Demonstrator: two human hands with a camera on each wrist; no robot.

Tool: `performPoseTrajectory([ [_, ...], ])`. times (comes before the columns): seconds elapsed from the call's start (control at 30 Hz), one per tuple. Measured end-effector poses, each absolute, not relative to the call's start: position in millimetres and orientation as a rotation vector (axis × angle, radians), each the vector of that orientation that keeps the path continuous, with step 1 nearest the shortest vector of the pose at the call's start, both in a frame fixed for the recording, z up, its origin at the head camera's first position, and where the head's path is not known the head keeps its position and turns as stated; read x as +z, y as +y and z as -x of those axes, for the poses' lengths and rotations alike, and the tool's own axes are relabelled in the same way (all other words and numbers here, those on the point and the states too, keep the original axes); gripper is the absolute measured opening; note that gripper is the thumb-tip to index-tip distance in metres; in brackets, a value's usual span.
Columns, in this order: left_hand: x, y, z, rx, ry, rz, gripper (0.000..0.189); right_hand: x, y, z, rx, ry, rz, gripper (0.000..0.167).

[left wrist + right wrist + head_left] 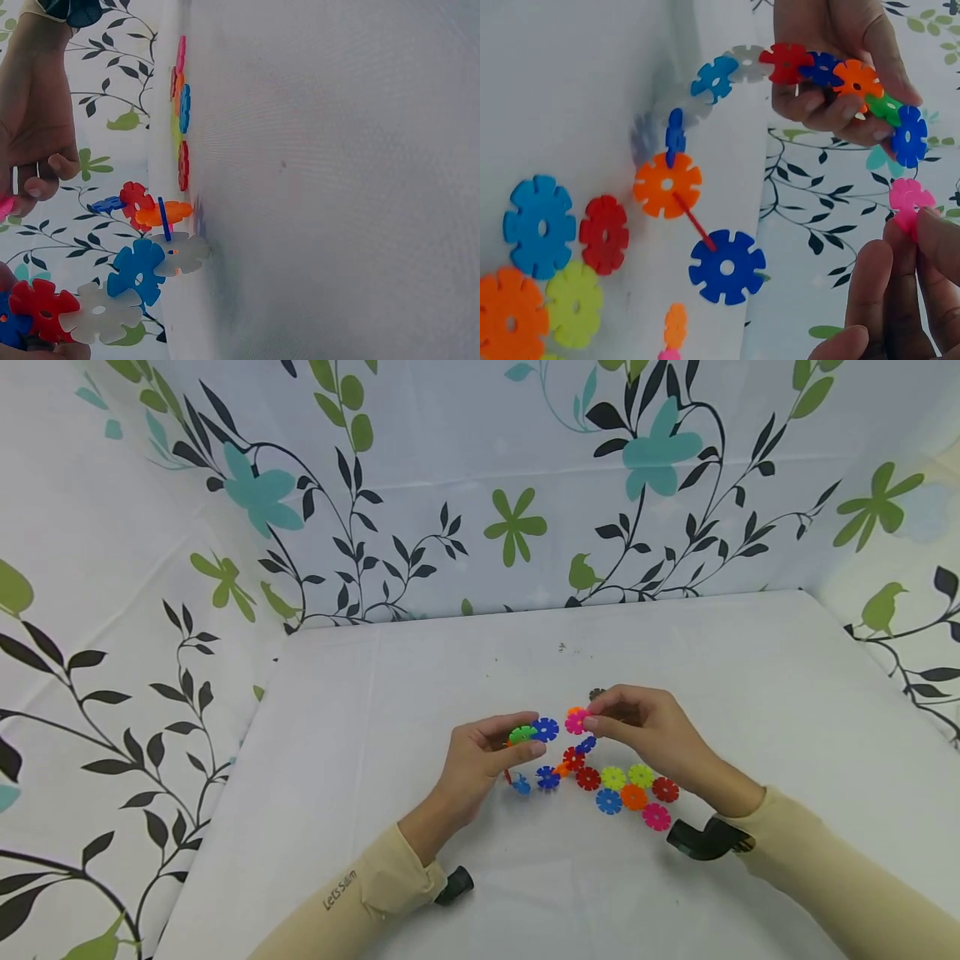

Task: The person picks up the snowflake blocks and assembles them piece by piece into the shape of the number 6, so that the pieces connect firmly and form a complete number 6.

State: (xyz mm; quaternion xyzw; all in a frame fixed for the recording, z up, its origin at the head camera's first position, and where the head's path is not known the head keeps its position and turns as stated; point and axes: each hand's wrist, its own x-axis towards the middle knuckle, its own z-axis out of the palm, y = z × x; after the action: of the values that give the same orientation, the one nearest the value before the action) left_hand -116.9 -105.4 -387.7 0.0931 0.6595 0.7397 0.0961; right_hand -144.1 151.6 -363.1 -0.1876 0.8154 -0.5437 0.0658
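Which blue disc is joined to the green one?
The dark blue disc at the fingertips of the left hand, facing the right hand. It is the only blue disc touching the green disc; the others sit elsewhere.

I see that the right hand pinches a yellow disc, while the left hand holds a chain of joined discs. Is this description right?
Not quite: the disc that the right hand pinches is pink, not yellow, as the right wrist view shows. The left hand does hold a chain of joined discs.
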Motion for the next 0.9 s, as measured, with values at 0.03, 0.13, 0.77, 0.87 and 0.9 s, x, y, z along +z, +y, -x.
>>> performPoseTrajectory([
  [0.03, -388, -105, 117, 2.186, 1.956, -0.278, 0.039, -362, 150, 144, -1.654, 2.449, 0.560, 0.022],
  [0.13, -387, -105, 116, 2.177, 1.960, -0.282, 0.038, -361, 147, 143, -1.685, 2.427, 0.540, 0.021],
  [0.77, -388, -106, 116, 2.146, 1.968, -0.346, 0.041, -363, 140, 140, -1.700, 2.451, 0.635, 0.016],
  [0.87, -387, -106, 116, 2.130, 1.982, -0.339, 0.041, -364, 139, 139, -1.689, 2.502, 0.666, 0.014],
  [0.9, -387, -106, 117, 2.126, 1.985, -0.335, 0.041, -364, 139, 139, -1.683, 2.523, 0.669, 0.013],
])
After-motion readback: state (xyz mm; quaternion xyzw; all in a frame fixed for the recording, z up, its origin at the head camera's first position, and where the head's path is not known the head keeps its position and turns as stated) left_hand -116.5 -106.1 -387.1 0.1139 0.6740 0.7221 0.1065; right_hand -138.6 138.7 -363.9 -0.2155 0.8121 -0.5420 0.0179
